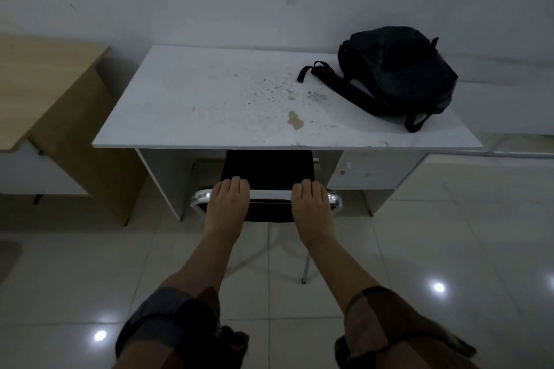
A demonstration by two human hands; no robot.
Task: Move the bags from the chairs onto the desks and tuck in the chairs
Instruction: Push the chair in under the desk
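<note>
A black backpack (398, 72) lies on the right rear part of a stained white desk (209, 105), its straps trailing toward the desk's front. A chair (268, 169) with a black seat and a chrome frame stands under the desk, its seat partly beneath the desktop. My left hand (229, 199) grips the top rail of the chair's backrest on the left, fingers curled over it. My right hand (310, 201) grips the same rail on the right. Both forearms reach straight forward.
A light wooden desk (45, 69) stands to the left, close to the white one. A pale wall runs behind both. The floor is glossy light tile with lamp reflections. A low white ledge (515, 129) runs off to the right.
</note>
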